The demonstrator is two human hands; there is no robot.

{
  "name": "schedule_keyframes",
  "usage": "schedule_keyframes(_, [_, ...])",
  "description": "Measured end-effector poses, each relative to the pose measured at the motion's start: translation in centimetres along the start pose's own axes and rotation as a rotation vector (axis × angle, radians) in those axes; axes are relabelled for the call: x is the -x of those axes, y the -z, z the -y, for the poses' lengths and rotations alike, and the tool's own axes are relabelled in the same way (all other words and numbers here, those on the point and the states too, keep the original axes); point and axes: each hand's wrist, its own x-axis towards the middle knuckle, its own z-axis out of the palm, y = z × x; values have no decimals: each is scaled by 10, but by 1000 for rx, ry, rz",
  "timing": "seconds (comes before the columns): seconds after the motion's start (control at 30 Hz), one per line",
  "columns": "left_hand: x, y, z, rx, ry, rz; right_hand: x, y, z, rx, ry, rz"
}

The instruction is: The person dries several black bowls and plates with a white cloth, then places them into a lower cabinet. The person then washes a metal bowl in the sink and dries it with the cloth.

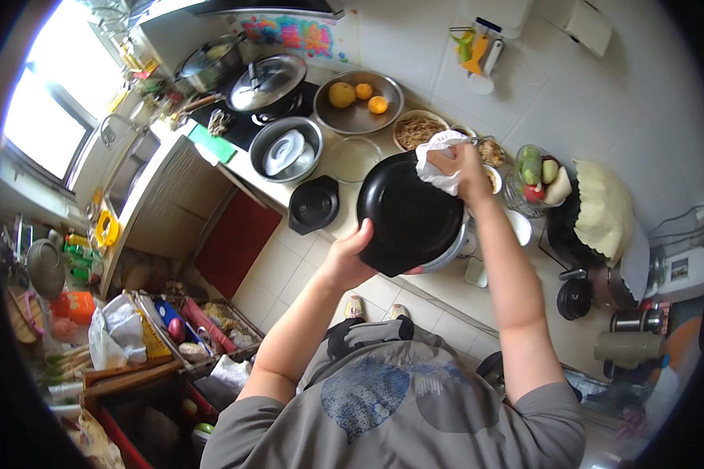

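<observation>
My left hand (pixel 352 258) grips the lower left edge of a black plate-like dish (pixel 413 208), tilted in front of me, with the thumb on its rim. In my right hand (pixel 466 173) is a crumpled white cloth or paper (pixel 443 161), held at the dish's upper right rim. Behind the dish a pale bowl (pixel 449 252) partly shows. A smaller black dish (pixel 314 205) sits on the counter to the left, beside a clear glass bowl (pixel 355 159).
On the counter (pixel 270 190) stand a metal basin with fruit (pixel 358 120), a basin with white lids (pixel 286 149), a bowl of shredded food (pixel 419 130) and a glass container of vegetables (pixel 540 176). A lidded pan (pixel 267 85) rests on the stove. Crates (pixel 135 375) stand at lower left.
</observation>
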Motion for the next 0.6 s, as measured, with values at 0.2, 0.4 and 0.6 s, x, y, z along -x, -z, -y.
schedule_keyframes(0.2, [-7, 17, 15, -60, -38, -116, -4, -6, -53, 129, -20, -429])
schedule_keyframes(0.4, [-11, 22, 22, -1491, 2, -41, 40, -20, -89, -904, -349, -58])
schedule_keyframes(0.6, [-8, 29, 19, -2406, -220, 171, 64, 5, -80, -797, -451, -225])
